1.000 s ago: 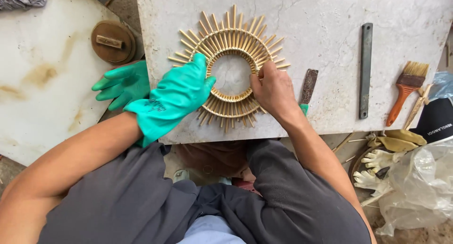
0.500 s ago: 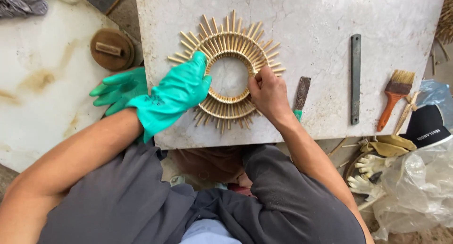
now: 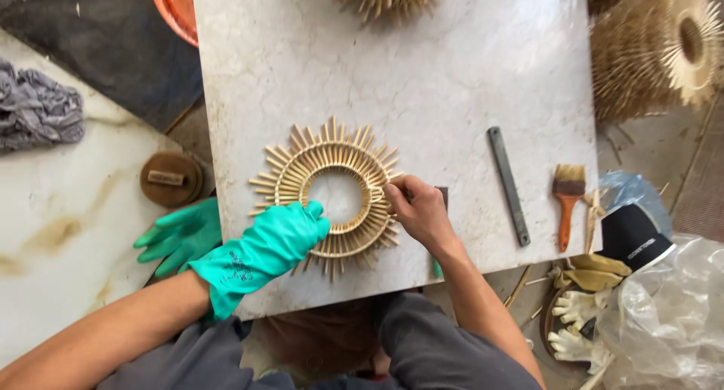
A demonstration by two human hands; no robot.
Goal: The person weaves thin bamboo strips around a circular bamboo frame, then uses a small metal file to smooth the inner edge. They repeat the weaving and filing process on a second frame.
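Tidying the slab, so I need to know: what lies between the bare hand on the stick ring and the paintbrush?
In the head view, a flat grey metal bar lies between the right hand and the paintbrush; otherwise bare marble slab.

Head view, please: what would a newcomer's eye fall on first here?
First, the sunburst ring of wooden sticks on the marble slab, near its front edge. The left hand in a teal rubber glove presses on its lower left, while the bare right hand works at its right rim. To the right lie a flat metal bar and an orange-handled paintbrush.

Bare slab (image 3: 452, 73) above sunburst frame (image 3: 332, 194)
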